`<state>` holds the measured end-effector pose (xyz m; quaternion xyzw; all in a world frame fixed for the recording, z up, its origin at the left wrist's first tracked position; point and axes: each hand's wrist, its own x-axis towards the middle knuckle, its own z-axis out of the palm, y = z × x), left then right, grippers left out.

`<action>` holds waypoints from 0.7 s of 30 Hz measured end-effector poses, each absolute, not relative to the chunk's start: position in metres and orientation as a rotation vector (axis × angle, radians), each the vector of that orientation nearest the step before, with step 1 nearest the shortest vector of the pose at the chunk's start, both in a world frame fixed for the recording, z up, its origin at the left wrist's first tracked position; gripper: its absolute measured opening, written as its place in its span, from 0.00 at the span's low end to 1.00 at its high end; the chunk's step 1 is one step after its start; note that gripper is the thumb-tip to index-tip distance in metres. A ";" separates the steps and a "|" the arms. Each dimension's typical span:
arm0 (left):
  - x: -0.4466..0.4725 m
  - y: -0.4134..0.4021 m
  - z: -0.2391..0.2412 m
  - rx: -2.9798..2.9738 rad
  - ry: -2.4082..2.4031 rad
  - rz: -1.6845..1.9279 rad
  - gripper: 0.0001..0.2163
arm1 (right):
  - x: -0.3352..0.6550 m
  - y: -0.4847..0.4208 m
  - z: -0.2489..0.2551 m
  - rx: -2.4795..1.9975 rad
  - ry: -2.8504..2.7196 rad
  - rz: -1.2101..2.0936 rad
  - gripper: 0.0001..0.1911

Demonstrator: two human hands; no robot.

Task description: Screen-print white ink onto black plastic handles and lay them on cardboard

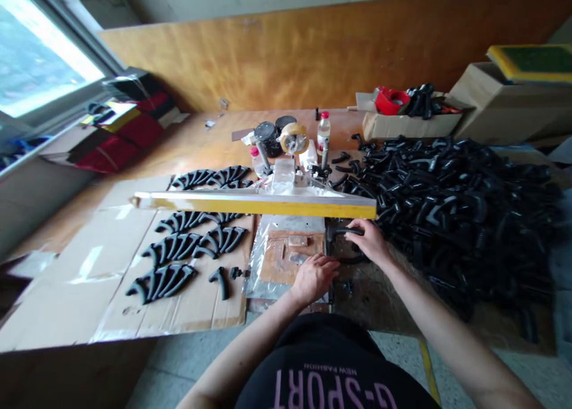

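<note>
My left hand rests palm down on the brown printing plate, fingers curled near a small jig block. Over to the right, my right hand grips a black curved plastic handle at the right edge of the plate. Above both hands a yellow-framed screen is raised on its hinge. A large heap of the same black handles lies to my right. Rows of handles are laid out on cardboard to my left.
Behind the screen stand a tape roll, black tins and a clear bottle with a red cap. Cardboard boxes sit at the back right, one with red tape. A window is at left.
</note>
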<state>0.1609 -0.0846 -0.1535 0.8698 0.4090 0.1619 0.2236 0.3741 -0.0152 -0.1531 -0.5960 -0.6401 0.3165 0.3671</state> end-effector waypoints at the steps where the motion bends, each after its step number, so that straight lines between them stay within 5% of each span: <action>1: 0.147 -0.090 -0.154 2.375 1.158 0.497 0.12 | 0.352 -0.025 -0.160 -1.446 -1.683 0.862 0.09; 10: 0.022 -0.073 -0.110 1.735 1.662 1.090 0.12 | 0.230 -0.051 -0.183 -1.371 -2.373 0.412 0.19; 16: -0.003 -0.010 -0.036 1.225 1.436 1.728 0.17 | 0.231 -0.057 -0.168 -1.489 -2.467 0.316 0.18; 21: -0.004 0.008 -0.019 1.125 1.384 1.744 0.16 | 0.212 -0.049 -0.168 -1.289 -2.533 0.385 0.27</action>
